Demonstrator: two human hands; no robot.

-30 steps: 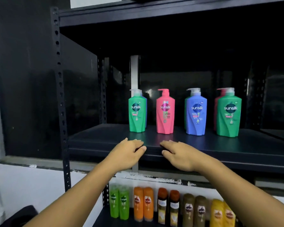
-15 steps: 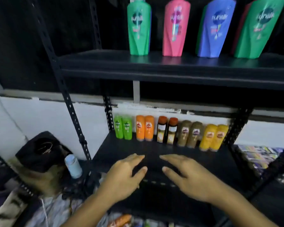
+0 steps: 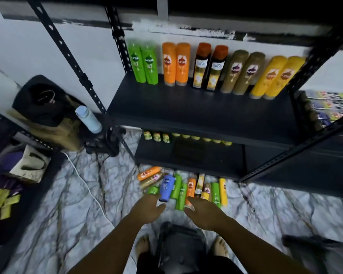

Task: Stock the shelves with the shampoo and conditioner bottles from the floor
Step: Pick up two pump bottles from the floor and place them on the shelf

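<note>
Both hands hang low over the floor with fingers spread and nothing in them. The left hand (image 3: 149,207) is just short of the blue bottle (image 3: 166,187), and the right hand (image 3: 204,212) is just beside the near end of a green bottle (image 3: 181,196). The bottles to be stocked lie in a loose heap on the marbled floor (image 3: 67,224), in front of the rack's lowest shelf (image 3: 188,155).

At the left, a white cable (image 3: 83,178) trails over the tiles near the left foot (image 3: 142,245), and a step toward the rack could snag it. In the heap, the blue bottle seems to lie across its neighbours, so lifting it carelessly could send the ones beneath rolling under the rack. The smooth rounded plastic is probably slippery, so taking two in one hand invites a drop. On the way up with a load, an arm could strike the slanting metal post (image 3: 285,157) at the right. It could also clip the standing row (image 3: 210,70) at the back of the middle shelf (image 3: 196,113), where the bottles stand touching and would likely topple together.

Small bottles (image 3: 156,136) on the lowest shelf are mostly hidden by the shelf above. Blur smears the fingertips, so I cannot tell whether either hand touches a bottle. The labels on the floor bottles are unreadable, so shampoo cannot be told from conditioner. The rack's top is cut off.
</note>
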